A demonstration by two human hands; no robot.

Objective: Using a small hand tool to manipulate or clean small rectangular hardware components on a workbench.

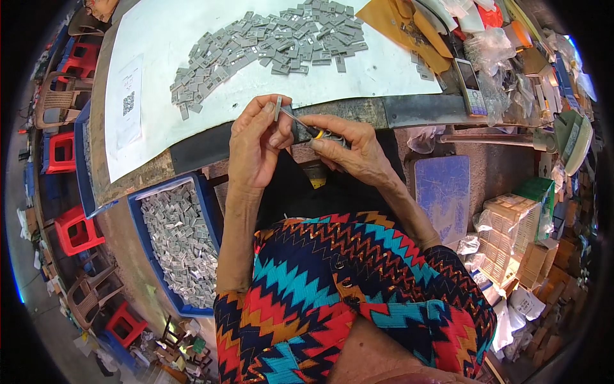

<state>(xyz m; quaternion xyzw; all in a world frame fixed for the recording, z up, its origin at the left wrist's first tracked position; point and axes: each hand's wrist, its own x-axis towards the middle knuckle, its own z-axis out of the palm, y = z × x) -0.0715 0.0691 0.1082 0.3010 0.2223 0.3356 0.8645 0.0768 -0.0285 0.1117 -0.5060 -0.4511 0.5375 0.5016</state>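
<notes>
My left hand (256, 137) pinches a small grey rectangular piece (278, 109) on edge between thumb and fingers, just off the table's near edge. In my right hand (348, 147) is a thin-shafted hand tool (313, 131) with a black and yellow handle. The tool's metal tip points left and reaches the grey piece or comes very close; whether it touches I cannot tell. Something greyish under my right fingers is partly hidden. Beyond my hands, a wide heap of similar grey pieces (275, 41) lies on a white sheet (192, 137) covering the table.
A blue bin (144, 240) full of grey pieces stands left of my lap. Brown paper (409, 32), a keypad phone (471, 88) and plastic bags (495, 54) crowd the table's right end. Red stools (78, 229) stand at left; a blue board (442, 198) is at right.
</notes>
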